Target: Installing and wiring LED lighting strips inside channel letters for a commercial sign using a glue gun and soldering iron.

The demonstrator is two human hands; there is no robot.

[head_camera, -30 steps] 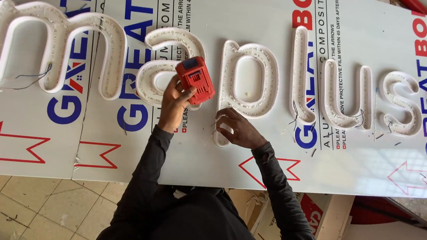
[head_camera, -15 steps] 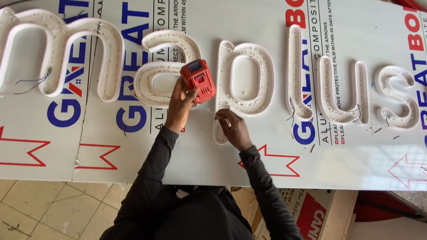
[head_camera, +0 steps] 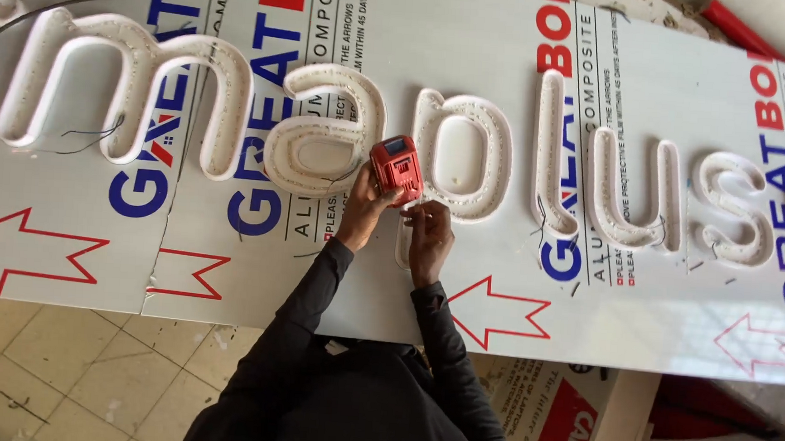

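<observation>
Red plastic catches the eye first: a cordless drill (head_camera: 397,168) stands nose-down on the big white composite panel (head_camera: 461,288), battery end up toward the camera, right at the gap between the rounded channel letter with the tail (head_camera: 320,134) and the looped letter beside it (head_camera: 463,157). The left hand (head_camera: 366,205) has its fingers curled shut around the drill's grip, thumb side against the body. The right hand (head_camera: 428,236) sits just beside and below it, fingertips pinched together near the drill's nose; whether they hold a screw or only steady the letter's stem I cannot tell. That tool looks dense and stiff, its weight up in the battery block, so the moulded grip is the place to take it, as the left hand does. The white letters look like thin, light shells with strips of tiny lights inside, likely easy to dent or crack, best pressed at the walls and not the strips. Thin wires (head_camera: 89,134) trail from the letters at far left. Against half a second ago, the drill stands at much the same spot between the two letters, while the right hand has drawn in from further out to sit close under the tool, and both dark sleeves (head_camera: 313,325) now run closer together.
</observation>
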